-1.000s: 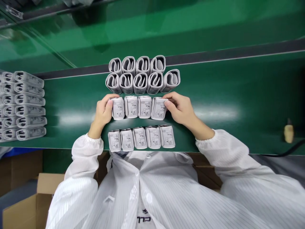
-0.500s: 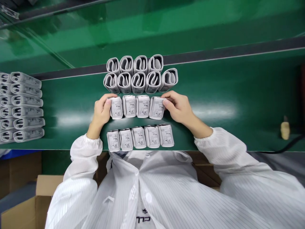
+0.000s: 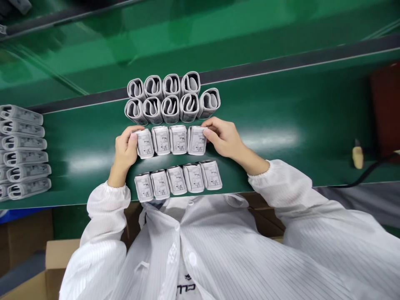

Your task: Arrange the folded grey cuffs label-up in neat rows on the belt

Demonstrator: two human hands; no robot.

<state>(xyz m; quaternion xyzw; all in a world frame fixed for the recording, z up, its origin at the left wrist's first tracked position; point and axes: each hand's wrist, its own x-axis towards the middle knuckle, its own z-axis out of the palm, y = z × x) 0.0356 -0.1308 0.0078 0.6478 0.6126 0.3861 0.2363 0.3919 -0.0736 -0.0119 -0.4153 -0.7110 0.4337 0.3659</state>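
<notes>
A middle row of several grey rolled blood pressure cuffs (image 3: 178, 140), printed with small drawings, lies between my two hands. At the row's left end, my left hand (image 3: 125, 146) is closed on the outermost cuff (image 3: 145, 143), thumb on its near face and fingers behind. My right hand (image 3: 223, 138) pinches the cuff at the right end (image 3: 197, 141) in the same way. Nearer to me lies another row of cuffs (image 3: 176, 180), drawings up. Just beyond my hands, two rows of cuffs (image 3: 170, 109) show their coiled ends.
Stacked rolled cuffs (image 3: 26, 164) stand at the left of the green table (image 3: 281, 108). On the right are a small yellowish-handled tool (image 3: 358, 156), a black cable (image 3: 362, 177) and a dark red object (image 3: 386, 104). An open cardboard box (image 3: 61, 254) is below the table's edge.
The view has turned slightly, so the table and cuffs appear further left. Both hands keep hold of the same end cuffs, and the rows look unchanged.
</notes>
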